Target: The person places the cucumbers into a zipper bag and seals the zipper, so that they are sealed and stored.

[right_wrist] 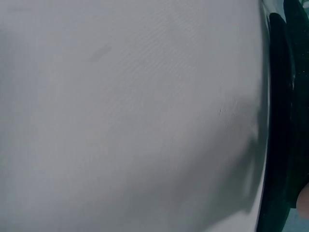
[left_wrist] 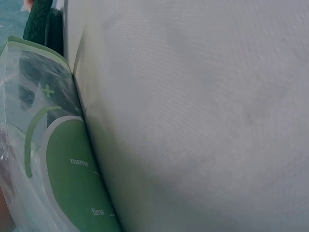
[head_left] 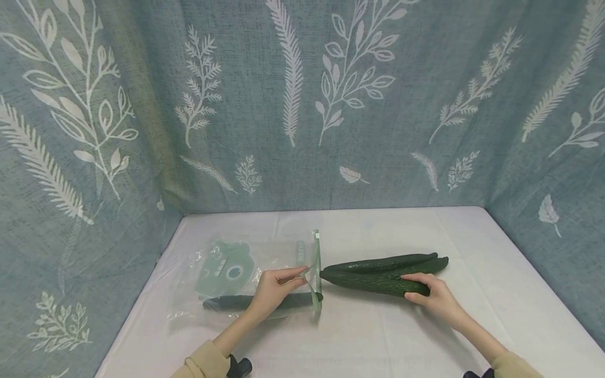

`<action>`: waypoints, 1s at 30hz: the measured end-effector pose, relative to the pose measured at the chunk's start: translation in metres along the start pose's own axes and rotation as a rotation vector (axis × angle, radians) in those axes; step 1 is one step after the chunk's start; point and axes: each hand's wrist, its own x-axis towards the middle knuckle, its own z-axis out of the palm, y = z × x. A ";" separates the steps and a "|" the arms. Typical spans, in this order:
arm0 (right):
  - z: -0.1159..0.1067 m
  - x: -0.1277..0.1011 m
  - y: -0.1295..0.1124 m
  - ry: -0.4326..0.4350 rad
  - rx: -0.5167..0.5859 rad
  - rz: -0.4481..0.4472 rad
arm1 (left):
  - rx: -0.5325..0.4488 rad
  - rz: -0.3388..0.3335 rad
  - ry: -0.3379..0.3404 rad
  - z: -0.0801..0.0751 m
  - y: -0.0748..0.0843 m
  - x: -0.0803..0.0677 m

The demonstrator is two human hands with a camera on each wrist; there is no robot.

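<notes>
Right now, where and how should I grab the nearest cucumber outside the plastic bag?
Probably near its right end, from the right, where the right hand grips: the cucumber is long, and its left tip points at the plastic bag's green edge.

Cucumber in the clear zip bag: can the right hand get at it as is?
Probably not directly: the right hand is occupied gripping a loose cucumber, and film of the clear zip bag covers most of the bagged cucumber.

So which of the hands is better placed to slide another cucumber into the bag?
Probably the right hand: it grips a cucumber whose tip points at the bag, while the left hand pinches the bag's green edge.
</notes>
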 end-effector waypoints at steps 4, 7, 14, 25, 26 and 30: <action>0.004 0.003 -0.003 0.000 -0.002 -0.008 | -0.006 -0.007 -0.005 0.000 0.000 0.000; 0.008 0.004 -0.004 0.000 -0.003 -0.015 | -0.010 -0.008 -0.005 0.000 0.000 0.000; 0.017 0.008 -0.010 -0.016 0.018 -0.019 | 0.010 0.001 -0.005 -0.001 0.000 -0.001; 0.034 0.014 -0.021 0.002 0.021 -0.042 | 0.037 -0.015 0.012 0.000 0.002 0.000; 0.035 0.015 -0.023 0.008 0.028 -0.050 | 0.037 -0.014 0.012 0.000 0.002 0.000; 0.040 0.016 -0.028 0.037 0.024 -0.087 | 0.019 -0.003 0.002 -0.001 0.003 0.001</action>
